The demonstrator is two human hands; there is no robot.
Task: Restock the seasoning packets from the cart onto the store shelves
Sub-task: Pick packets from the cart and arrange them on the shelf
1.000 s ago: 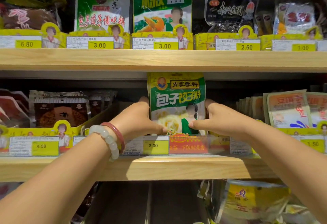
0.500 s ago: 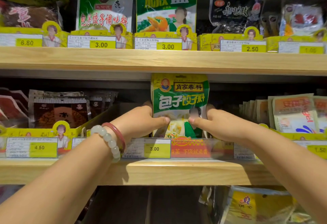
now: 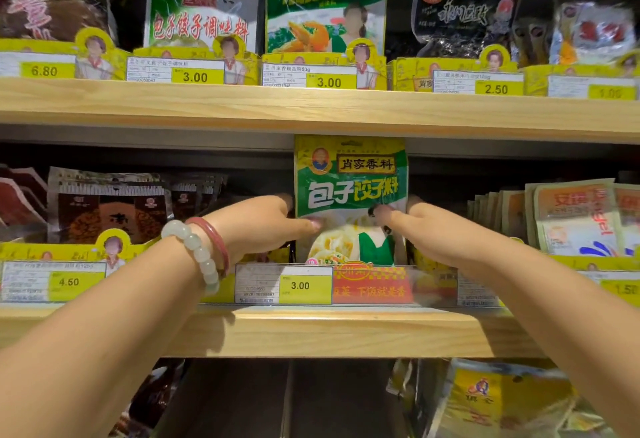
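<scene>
The green seasoning packet [image 3: 349, 195] stood upright on the middle shelf [image 3: 311, 330], behind the 3.00 price tag [image 3: 300, 286]. The left hand [image 3: 258, 226] gripped its 9 o'clock edge, thumb across the front; the right hand [image 3: 420, 226] gripped its 3 o'clock edge likewise.

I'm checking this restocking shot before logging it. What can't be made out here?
Head view only:
- Fingers of the left hand and right hand: hidden behind the green dumpling seasoning packet; only the thumbs show.
- Packet's bottom edge: hidden by the price tag strip, so whether it rests on the shelf is unclear.
- Cart: out of frame.
- Rightmost price tag: blurred.
</scene>
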